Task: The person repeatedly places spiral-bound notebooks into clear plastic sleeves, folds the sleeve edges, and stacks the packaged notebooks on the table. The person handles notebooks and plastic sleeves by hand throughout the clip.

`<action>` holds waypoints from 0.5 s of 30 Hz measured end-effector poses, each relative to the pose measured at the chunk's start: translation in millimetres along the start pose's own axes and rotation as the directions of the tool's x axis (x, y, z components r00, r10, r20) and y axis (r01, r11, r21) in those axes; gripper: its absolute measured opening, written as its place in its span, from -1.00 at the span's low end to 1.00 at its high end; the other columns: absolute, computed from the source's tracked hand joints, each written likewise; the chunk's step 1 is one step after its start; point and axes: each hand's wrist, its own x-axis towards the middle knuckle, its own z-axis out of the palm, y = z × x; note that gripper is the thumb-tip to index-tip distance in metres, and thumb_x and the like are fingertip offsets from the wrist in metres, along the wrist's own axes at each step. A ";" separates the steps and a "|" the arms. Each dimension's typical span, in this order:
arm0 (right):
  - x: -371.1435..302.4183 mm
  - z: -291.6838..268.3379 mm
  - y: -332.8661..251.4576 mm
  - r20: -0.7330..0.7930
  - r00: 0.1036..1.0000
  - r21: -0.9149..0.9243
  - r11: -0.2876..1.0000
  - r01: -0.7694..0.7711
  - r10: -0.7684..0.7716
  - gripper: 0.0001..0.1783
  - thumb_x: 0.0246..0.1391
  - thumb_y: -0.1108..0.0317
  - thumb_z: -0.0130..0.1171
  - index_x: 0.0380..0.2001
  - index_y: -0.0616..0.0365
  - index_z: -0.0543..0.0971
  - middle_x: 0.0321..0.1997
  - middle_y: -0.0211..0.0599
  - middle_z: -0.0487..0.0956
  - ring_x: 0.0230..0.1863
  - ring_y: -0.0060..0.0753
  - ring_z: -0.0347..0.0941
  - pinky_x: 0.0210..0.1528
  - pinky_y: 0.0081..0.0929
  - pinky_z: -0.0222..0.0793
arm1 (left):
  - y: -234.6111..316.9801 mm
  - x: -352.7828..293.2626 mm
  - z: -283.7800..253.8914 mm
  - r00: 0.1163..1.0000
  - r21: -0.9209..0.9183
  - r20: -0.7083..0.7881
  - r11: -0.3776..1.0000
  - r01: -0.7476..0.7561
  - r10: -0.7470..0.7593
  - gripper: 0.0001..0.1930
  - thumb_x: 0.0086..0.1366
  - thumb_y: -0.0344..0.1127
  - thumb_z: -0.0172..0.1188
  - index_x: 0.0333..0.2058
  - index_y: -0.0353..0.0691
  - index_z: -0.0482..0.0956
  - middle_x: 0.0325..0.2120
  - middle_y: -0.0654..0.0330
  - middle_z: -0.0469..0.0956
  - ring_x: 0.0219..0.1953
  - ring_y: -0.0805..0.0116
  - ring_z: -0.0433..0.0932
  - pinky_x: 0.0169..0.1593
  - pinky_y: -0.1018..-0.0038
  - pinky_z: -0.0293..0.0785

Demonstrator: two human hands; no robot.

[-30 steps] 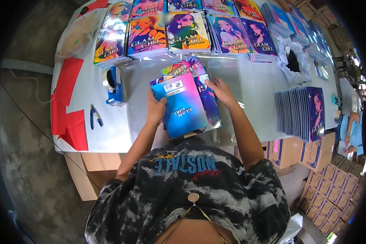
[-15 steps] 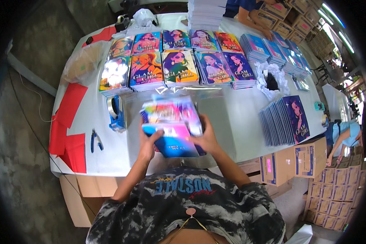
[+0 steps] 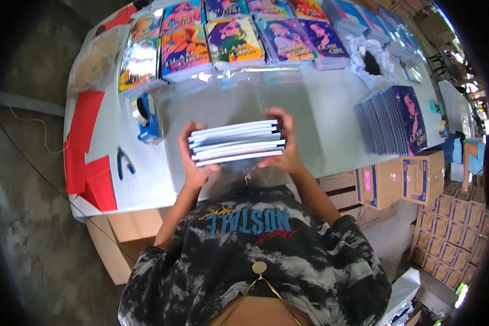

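Observation:
A small stack of notebooks point(image 3: 236, 142) stands on edge between my hands, page edges facing up, just over the table's near edge. My left hand point(image 3: 190, 157) is closed round the stack's left end, thumb on the near side. Round the right end closes my right hand point(image 3: 286, 144), fingers on the far side and thumb on the near one. Beyond them, clear plastic point(image 3: 244, 81) lies on the table. Piles of notebooks with colourful illustrated covers point(image 3: 236, 41) stand in rows behind it. A blue tape dispenser point(image 3: 151, 122) sits to the left of the plastic.
Cutting pliers point(image 3: 124, 163) and red sheets point(image 3: 87, 125) lie at the table's left. On the right are a row of spiral-bound notebooks point(image 3: 383, 122) and a crumpled white bag point(image 3: 367, 60) with something dark inside. Cardboard boxes point(image 3: 377, 185) stand beside the table; another person point(image 3: 472, 157) is at far right.
The notebooks, earlier tilted with covers showing and blurred by motion, now stand squared on edge between both hands. My view has tipped down, so the table sits higher in the picture.

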 end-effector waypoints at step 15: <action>-50.4 -18.9 100.2 0.104 0.887 0.049 0.889 -0.456 0.450 -0.14 -0.59 0.28 0.60 -0.09 0.28 0.42 -0.17 -0.29 0.54 -0.13 -0.46 0.46 -0.05 -0.44 0.40 | -77.4 -24.8 -16.2 0.887 0.447 0.243 0.857 0.257 -0.393 -0.41 -0.21 -0.21 0.51 -0.17 -0.31 0.51 -0.27 0.17 0.58 -0.21 0.39 0.54 -0.05 0.45 0.42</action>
